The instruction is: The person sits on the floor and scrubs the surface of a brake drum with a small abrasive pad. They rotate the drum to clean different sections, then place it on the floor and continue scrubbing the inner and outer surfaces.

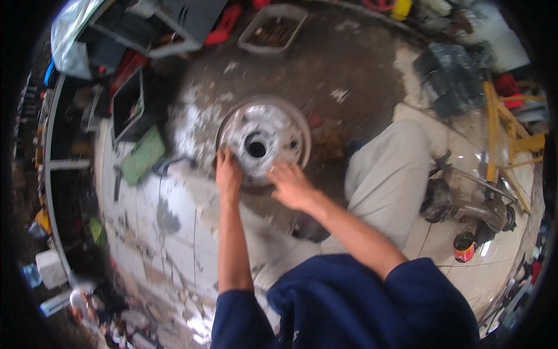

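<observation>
A round metal wheel rim (272,119), silver-grey and worn, lies on the dark wet floor between my legs, its centre hole facing up. At its near left edge my left hand (228,173) grips the rim, fingers pointing away from me and partly hidden against the metal. On the near right part of the wheel's face rests my right hand (289,183), fingers stretched out and slightly apart, with no tool visible in it.
Beyond the wheel stands a grey tub (272,29) of dark contents. Left are a green cloth-like piece (143,156) and an open-fronted dark box (129,104). Right lie a rusty pipe-shaped metal part (479,214), a small red-and-black can (464,247) and a yellow frame (493,131).
</observation>
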The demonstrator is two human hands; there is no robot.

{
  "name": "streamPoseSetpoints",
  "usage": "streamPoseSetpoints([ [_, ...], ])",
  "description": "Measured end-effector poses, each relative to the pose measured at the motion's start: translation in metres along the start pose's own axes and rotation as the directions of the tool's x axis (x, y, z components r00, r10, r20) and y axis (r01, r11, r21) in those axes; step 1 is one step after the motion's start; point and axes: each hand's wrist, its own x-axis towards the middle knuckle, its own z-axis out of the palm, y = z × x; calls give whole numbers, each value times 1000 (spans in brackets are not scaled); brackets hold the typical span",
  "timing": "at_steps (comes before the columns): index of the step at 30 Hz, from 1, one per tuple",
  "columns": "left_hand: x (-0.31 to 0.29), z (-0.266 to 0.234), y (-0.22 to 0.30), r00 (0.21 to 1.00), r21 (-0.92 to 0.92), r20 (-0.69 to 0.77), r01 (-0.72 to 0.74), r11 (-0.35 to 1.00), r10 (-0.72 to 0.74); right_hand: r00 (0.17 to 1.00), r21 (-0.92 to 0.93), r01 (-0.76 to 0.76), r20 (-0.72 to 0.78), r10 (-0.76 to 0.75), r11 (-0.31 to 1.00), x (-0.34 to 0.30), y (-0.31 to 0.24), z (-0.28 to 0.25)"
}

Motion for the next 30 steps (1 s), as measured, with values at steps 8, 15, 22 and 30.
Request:
streamPoseSetpoints([
  [8,-28,-8,10,999,-109,39,-13,994,18,998,63,-9,-54,13,998,2,7,11],
  [15,-10,-11,20,992,96,86,80,992,-88,996,77,-11,-82,17,997,0,9,10],
  [22,5,-19,42,968,129,118,206,970,-221,995,70,16,-102,-8,997,-2,12,12],
  [30,7,-10,22,988,202,64,125,971,-140,996,55,8,-91,-3,998,-1,10,8],
])
